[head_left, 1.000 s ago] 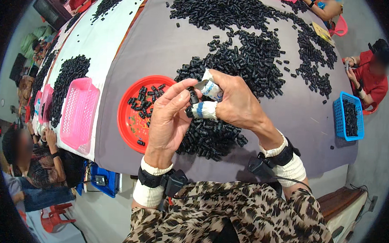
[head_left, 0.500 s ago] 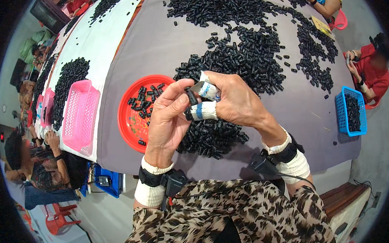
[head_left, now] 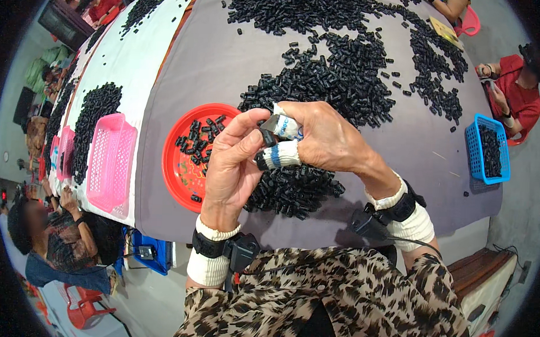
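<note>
The small black plastic cylinder (head_left: pixel 268 138), pinched in the fingers of our left hand (head_left: pixel 233 161) above the grey cloth-covered table (head_left: pixel 401 192), has tilted slightly, seemingly turning another side toward the grey metal blade (head_left: pixel 272 123) clamped by our right hand (head_left: pixel 329 134).

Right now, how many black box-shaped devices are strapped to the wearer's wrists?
2: a left-wrist device and a right-wrist device, each strapped over a white knit cuff. More could hide behind the wrists.
</note>
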`<state>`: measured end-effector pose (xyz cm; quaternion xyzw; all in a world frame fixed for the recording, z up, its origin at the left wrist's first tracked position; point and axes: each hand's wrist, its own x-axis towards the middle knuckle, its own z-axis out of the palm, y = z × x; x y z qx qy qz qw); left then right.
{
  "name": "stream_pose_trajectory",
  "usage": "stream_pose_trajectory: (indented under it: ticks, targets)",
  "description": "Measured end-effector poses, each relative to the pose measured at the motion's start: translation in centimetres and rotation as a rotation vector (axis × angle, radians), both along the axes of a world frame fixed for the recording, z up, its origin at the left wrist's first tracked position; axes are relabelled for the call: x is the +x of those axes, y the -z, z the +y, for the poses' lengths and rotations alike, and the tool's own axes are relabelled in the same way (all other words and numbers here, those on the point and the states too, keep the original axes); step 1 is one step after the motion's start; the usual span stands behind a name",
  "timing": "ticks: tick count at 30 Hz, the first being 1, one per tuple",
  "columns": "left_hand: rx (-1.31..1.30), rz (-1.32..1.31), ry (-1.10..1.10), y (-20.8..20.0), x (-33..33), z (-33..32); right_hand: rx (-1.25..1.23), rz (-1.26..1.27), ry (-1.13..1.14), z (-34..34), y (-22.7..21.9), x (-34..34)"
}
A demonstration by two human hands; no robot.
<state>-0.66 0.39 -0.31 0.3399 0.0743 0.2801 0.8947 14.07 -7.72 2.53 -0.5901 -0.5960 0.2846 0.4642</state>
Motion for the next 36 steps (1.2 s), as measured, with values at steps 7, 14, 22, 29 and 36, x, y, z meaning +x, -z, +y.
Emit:
stream_pose_trajectory:
  ticks: [7, 14, 22, 29, 36]
  targets:
    - [0.013, 0.029, -0.014, 0.05, 0.15, 0.08, -0.006, 0.021, -0.014, 0.06, 0.17, 0.16]
    - [0.02, 0.033, -0.029, -0.03, 0.14, -0.11, -0.019, -0.038, -0.032, 0.01, -0.02, 0.2]
    - [-0.012, 0.021, -0.002, 0.2, 0.52, -0.35, -0.032, -0.121, -0.078, -0.29, 0.12, 0.73]
    - [-0.034, -0.013, 0.018, 0.16, 0.75, -0.44, -0.023, -0.07, -0.044, -0.6, -0.13, 0.62]
    - [-0.018, -0.066, 0.06, 0.3, 0.67, -0.37, -0.073, -0.015, -0.03, -0.8, -0.27, 0.65]
